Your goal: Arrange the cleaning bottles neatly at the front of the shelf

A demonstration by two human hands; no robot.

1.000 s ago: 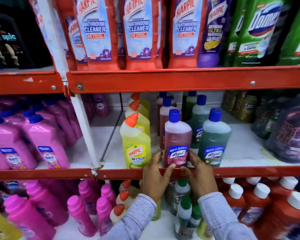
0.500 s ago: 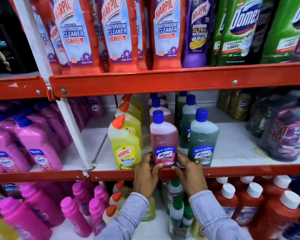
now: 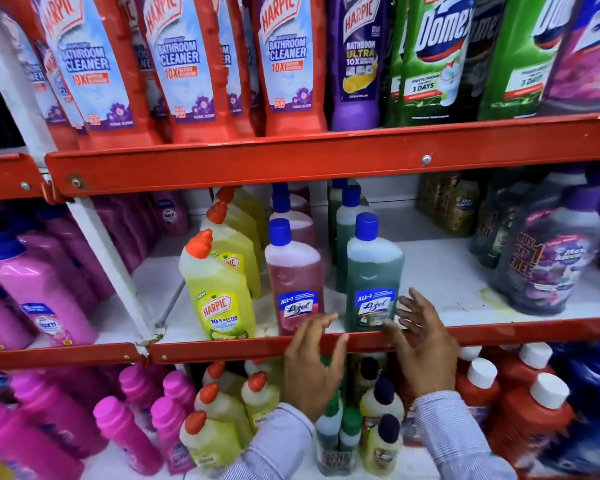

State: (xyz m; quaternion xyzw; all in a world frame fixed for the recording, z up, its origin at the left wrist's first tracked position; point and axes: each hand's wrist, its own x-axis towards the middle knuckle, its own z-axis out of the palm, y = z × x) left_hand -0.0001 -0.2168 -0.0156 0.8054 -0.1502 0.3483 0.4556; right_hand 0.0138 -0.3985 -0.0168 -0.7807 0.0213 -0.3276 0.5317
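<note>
On the middle shelf (image 3: 430,271), three bottles stand at the front edge: a yellow Harpic bottle (image 3: 219,292) with an orange cap, a pink Lizol bottle (image 3: 293,275) and a green Lizol bottle (image 3: 373,271), both blue-capped. More of each kind line up behind them. My left hand (image 3: 312,358) hovers open in front of the red shelf lip, its fingertips just below the pink bottle. My right hand (image 3: 423,344) is open too, fingers spread beside the green bottle's right side, not gripping it.
The red shelf lip (image 3: 222,348) runs across the front. Dark purple jugs (image 3: 551,265) stand at the right of the same shelf. Tall red Harpic bottles (image 3: 288,64) fill the shelf above. Pink bottles (image 3: 32,289) fill the left bay; small bottles crowd the shelf below.
Both hands have let go of the pink Lizol bottle. They have shifted right; the right hand now sits beside the green bottle. The camera has moved closer.
</note>
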